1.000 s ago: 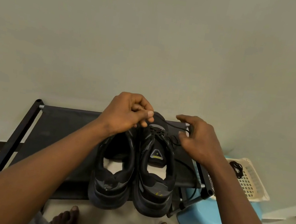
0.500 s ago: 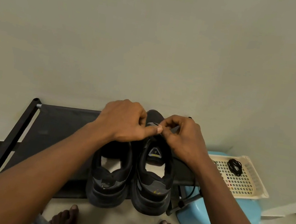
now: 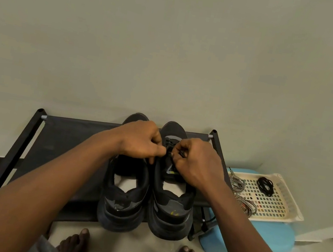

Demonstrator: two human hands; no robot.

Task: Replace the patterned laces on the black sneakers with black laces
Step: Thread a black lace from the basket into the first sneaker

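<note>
Lengthwise toward the wall [image 3: 173,50], toes away, black sneakers [image 3: 169,212]; left hand [image 3: 139,141], right hand [image 3: 196,163], grips pinching black lace [image 3: 169,143].

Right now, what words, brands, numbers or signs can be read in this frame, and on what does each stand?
Nothing reads clearly.
Tongue tag of the right sneaker: triangular mark above a yellowish strip, too blurred to read.
Its heel: yellow mark, too small to read.
Left sneaker, basket: no lettering visible.
Left hand and right hand, pinching the black lace, cover the upper tongue.
</note>
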